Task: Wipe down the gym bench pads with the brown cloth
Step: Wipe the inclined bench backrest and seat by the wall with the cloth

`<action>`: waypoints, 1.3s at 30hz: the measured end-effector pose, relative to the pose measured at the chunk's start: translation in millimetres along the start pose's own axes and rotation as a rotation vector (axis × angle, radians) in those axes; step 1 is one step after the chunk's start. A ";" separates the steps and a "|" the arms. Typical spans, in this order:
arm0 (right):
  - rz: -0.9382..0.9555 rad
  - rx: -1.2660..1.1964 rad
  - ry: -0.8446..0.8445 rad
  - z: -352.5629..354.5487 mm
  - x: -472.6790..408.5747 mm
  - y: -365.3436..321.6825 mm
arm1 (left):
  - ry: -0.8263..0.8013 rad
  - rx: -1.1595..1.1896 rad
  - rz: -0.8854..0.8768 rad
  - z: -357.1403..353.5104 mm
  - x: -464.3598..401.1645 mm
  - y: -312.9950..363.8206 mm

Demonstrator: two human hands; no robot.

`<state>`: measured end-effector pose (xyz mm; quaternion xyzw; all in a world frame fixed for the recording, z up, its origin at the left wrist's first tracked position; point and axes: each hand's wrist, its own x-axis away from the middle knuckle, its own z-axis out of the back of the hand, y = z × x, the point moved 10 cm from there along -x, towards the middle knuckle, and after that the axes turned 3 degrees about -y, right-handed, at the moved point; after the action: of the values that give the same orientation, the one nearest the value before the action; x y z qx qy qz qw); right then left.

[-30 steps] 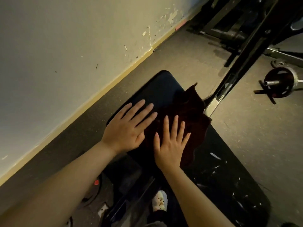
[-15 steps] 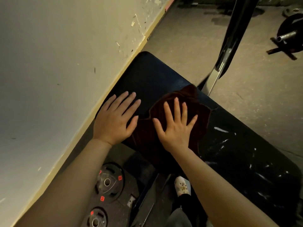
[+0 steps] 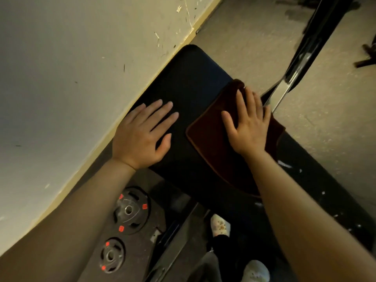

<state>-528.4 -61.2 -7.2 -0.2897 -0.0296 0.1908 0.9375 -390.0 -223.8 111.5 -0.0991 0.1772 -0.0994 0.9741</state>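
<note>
Both hands are down flat on the black bench pad (image 3: 195,82), which runs out at an angle from the person toward the pale, scuffed wall (image 3: 71,68). The left hand (image 3: 142,137) lies palm down on the bare vinyl near the pad's wall-side edge, fingers straight and slightly fanned, holding nothing. The right hand (image 3: 248,127) presses the brown cloth (image 3: 211,143) flat against the pad, fingers spread wide and pointing away from the person, the thumb stretched out to the side. The cloth sits on the side of the pad away from the wall, its far corner bunched a little just past the fingertips and its outer edge draping over the pad's rim. There is a strip of bare pad between the two hands, so they do not touch. Just beyond the right hand a black and chrome frame bar (image 3: 293,68) slants up from the tan floor (image 3: 254,41). Below the pad, near the wall, two black weight plates (image 3: 131,212) with red markings lie flat on dark matting. A foot in a light patterned shoe (image 3: 219,224) shows under the bench, beside a second pale shoe (image 3: 256,270) at the bottom edge.
</note>
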 end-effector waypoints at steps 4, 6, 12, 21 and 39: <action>-0.148 -0.075 0.016 -7.4 21.3 -1.6 | -0.020 -0.031 -0.008 -2.3 -0.5 1.6; -0.174 -0.069 0.014 -14.2 41.2 -7.0 | -0.032 -0.054 -0.005 -3.5 -1.8 2.3; 0.002 0.031 -0.018 -41.4 127.5 -36.2 | -0.051 -0.089 -0.008 -0.6 -3.4 4.3; 0.200 -0.042 -0.021 -15.2 24.3 -107.8 | -0.106 -0.106 0.006 -3.9 -4.7 2.2; -0.342 -0.102 -0.010 -15.0 81.9 67.6 | -0.096 -0.104 0.025 -6.5 -3.3 -1.4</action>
<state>-473.1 12.8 -61.6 -0.3266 -0.0925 0.0284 0.9402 -395.7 -225.4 106.9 -0.1522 0.1363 -0.0731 0.9762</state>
